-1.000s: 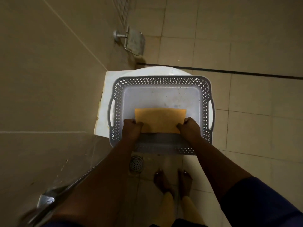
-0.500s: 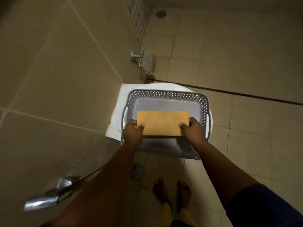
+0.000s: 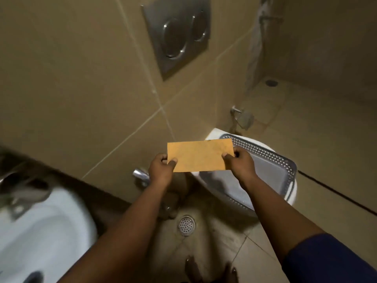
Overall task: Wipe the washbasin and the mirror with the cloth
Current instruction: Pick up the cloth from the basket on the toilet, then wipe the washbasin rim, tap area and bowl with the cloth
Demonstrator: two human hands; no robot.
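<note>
A flat orange cloth (image 3: pixel 201 156) is stretched between my hands in mid-air, in front of the tiled wall. My left hand (image 3: pixel 162 167) pinches its left edge and my right hand (image 3: pixel 237 162) pinches its right edge. The white washbasin (image 3: pixel 40 233) fills the lower left corner, blurred, with its metal tap (image 3: pixel 18 193) at the back edge. No mirror is in view.
A grey perforated plastic basket (image 3: pixel 269 166) sits on the closed white toilet (image 3: pixel 293 190) at right. A steel flush plate (image 3: pixel 177 35) is on the wall above. A floor drain (image 3: pixel 186 224), a wall tap (image 3: pixel 140 174) and my bare feet (image 3: pixel 212 270) lie below.
Both hands lifted the cloth out of the basket and carried it left and up. The view swung left, bringing the washbasin and flush plate into sight.
</note>
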